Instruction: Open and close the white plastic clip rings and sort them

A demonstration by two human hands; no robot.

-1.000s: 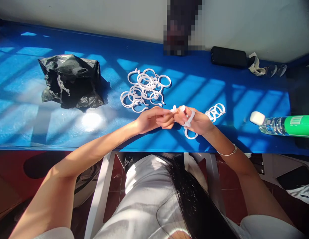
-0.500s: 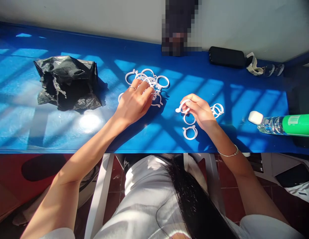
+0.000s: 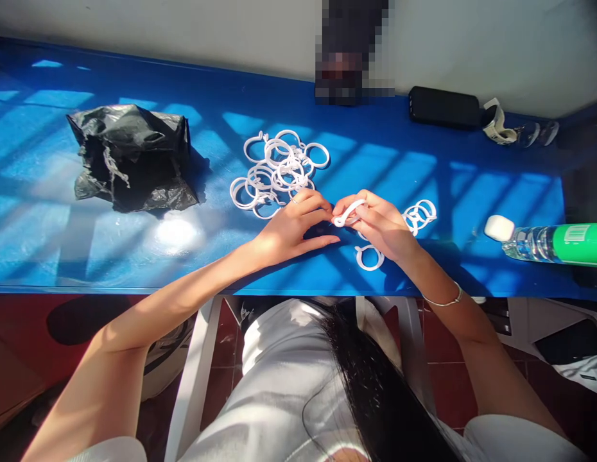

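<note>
My right hand [image 3: 382, 224] pinches a white plastic ring [image 3: 347, 213] just above the blue table [image 3: 135, 250]. My left hand [image 3: 293, 228] sits beside it, fingers curled toward that ring's end, its tips touching or nearly touching it. Whether the left hand holds a ring of its own is hidden. A loose pile of white rings [image 3: 276, 172] lies just behind the left hand. One single ring [image 3: 370, 258] lies under my right wrist, and a small cluster of joined rings [image 3: 420, 215] rests to the right of that hand.
A crumpled black plastic bag [image 3: 132, 157] lies at the left. A clear bottle with a green label [image 3: 551, 242] lies on its side at the right. A black case [image 3: 443, 108] and a watch [image 3: 501, 127] sit by the back wall. A white chair is under me.
My left hand has come back from the ring pile to meet my right hand. The right hand has kept hold of its ring and shifted slightly.
</note>
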